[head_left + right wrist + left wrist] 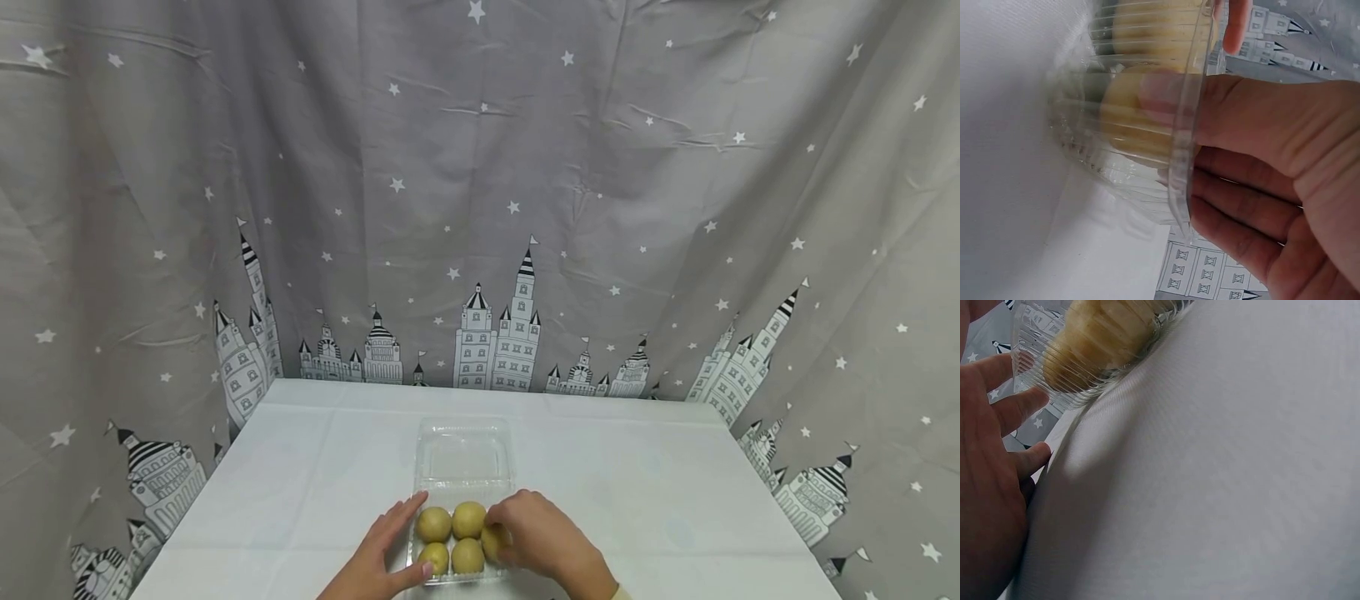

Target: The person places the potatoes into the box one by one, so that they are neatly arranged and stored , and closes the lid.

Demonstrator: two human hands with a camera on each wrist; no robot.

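A clear plastic clamshell box [467, 578] lies on the white table with its lid [463, 454] folded back, away from me. Inside it sit several round yellow fruits [468, 520] in two rows. At the right end of the box, my right hand [543, 537] pinches one yellow fruit [492, 542]. The right wrist view shows that thumb reaching inside the ribbed wall, against the fruit [1125, 119]. My left hand [382, 550] is spread along the box's left side, thumb over the front left corner. Straight fingers [1019, 409] touch the ribbed wall in the left wrist view.
White cloth covers the table [637, 483] on both sides of the box. Behind it and along its sides hangs a grey curtain [480, 167] printed with stars and castles.
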